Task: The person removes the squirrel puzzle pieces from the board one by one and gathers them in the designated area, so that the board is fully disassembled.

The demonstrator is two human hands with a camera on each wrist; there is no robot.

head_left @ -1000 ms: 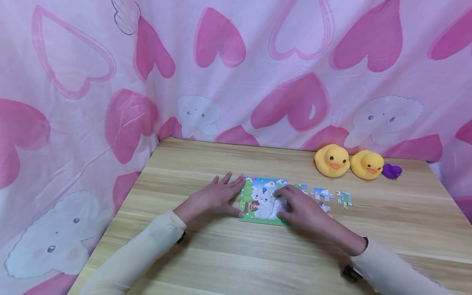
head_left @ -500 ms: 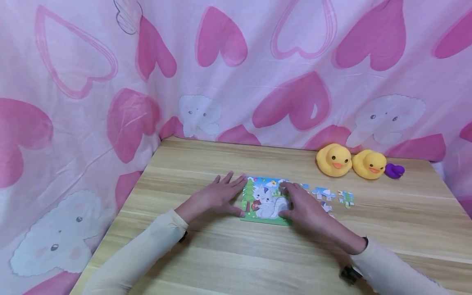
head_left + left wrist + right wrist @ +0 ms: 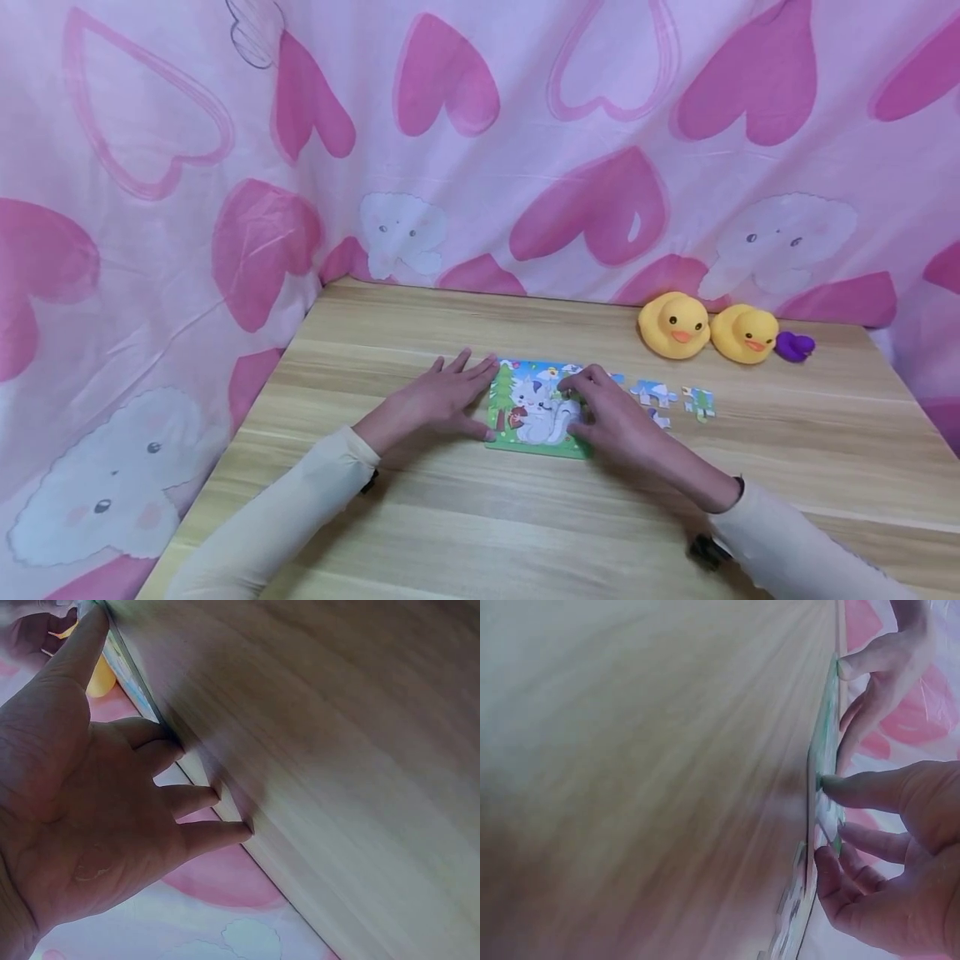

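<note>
A jigsaw puzzle [image 3: 528, 451] with a white squirrel holding an acorn lies flat on the wooden table. My left hand [image 3: 438, 400] is spread at its left side, thumb and index fingertips right at the edge. In the left wrist view, that hand's other fingers [image 3: 210, 834] reach down to the tabletop. At the puzzle's right side, my right hand [image 3: 621, 423] has thumb and fingers bent around a puzzle piece [image 3: 829, 834]. This piece looks tilted up from the puzzle in the right wrist view. The right hand covers the puzzle's right edge.
Several loose puzzle pieces [image 3: 654, 393] lie right of the puzzle, one joined group [image 3: 699, 402] farthest out. Two yellow toy ducks [image 3: 673, 327] and a small purple duck [image 3: 793, 347] stand at the back right. A pink heart-print curtain [image 3: 465, 167] hangs behind the table.
My right hand has shifted slightly at the puzzle's right side, and its fingers have drawn up with a piece between them. The left hand stays in place.
</note>
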